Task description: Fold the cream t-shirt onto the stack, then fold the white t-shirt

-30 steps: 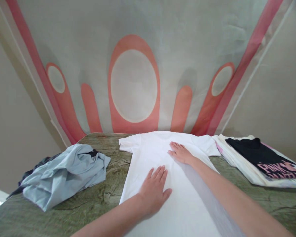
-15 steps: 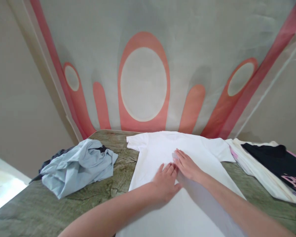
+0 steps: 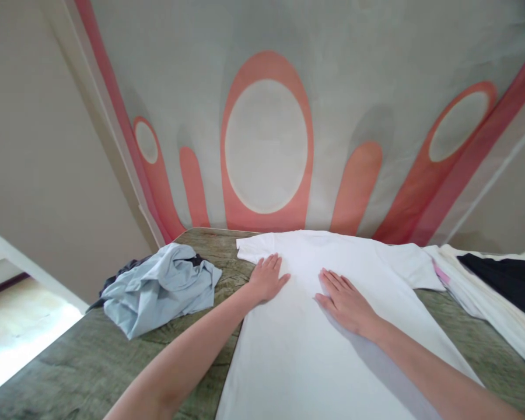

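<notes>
A white T-shirt (image 3: 306,361) lies spread flat, its collar toward the far edge and its short sleeves out to both sides. My left hand (image 3: 268,280) rests flat on the shirt near the left sleeve, fingers stretched out and thumb apart. Flat on the middle of the chest is my right hand (image 3: 345,300), also with straight fingers. Neither hand grips the cloth. The shirt's lower end runs out of view at the bottom.
A crumpled light-blue garment (image 3: 161,291) sits on the left of the wood-patterned table (image 3: 83,361), with dark cloth under it. Several folded garments, white ones (image 3: 490,297) and a black one (image 3: 507,280), are stacked at the right. A patterned wall hanging (image 3: 266,146) rises behind.
My hands were close together on the chest and are now apart. The left one slid left toward the sleeve; the right one stays near the middle. The view has shifted slightly left.
</notes>
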The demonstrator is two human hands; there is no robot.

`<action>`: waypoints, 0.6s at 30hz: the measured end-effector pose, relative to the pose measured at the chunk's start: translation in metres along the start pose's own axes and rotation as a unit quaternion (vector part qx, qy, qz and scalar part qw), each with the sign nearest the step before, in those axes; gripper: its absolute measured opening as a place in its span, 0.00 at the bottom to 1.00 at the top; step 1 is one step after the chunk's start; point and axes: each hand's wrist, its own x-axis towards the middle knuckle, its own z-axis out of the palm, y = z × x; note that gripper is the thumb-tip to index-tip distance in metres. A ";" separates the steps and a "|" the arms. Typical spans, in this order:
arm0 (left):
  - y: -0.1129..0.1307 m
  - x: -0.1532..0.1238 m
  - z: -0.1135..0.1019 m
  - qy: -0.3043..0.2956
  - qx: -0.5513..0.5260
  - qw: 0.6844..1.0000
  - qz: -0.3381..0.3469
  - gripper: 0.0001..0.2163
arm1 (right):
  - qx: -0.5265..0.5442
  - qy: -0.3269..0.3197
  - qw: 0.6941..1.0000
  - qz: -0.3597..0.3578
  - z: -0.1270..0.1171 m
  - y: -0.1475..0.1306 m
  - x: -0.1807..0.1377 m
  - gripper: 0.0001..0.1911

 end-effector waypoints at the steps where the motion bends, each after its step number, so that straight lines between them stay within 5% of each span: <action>1: -0.002 0.003 -0.001 -0.002 0.011 1.000 -0.020 0.30 | 0.000 -0.002 1.000 0.000 -0.001 -0.001 0.000 0.38; 4: 0.009 0.010 -0.002 0.002 0.036 0.998 -0.042 0.27 | 0.001 -0.007 1.000 -0.001 -0.001 -0.001 0.000 0.38; 10: 0.053 0.017 0.008 0.006 -0.019 0.989 0.145 0.26 | 0.002 -0.008 1.000 -0.002 0.000 -0.001 0.001 0.37; 18: 0.055 0.021 0.007 0.021 -0.024 0.991 0.132 0.27 | 0.018 -0.028 0.999 0.019 -0.010 -0.008 0.000 0.37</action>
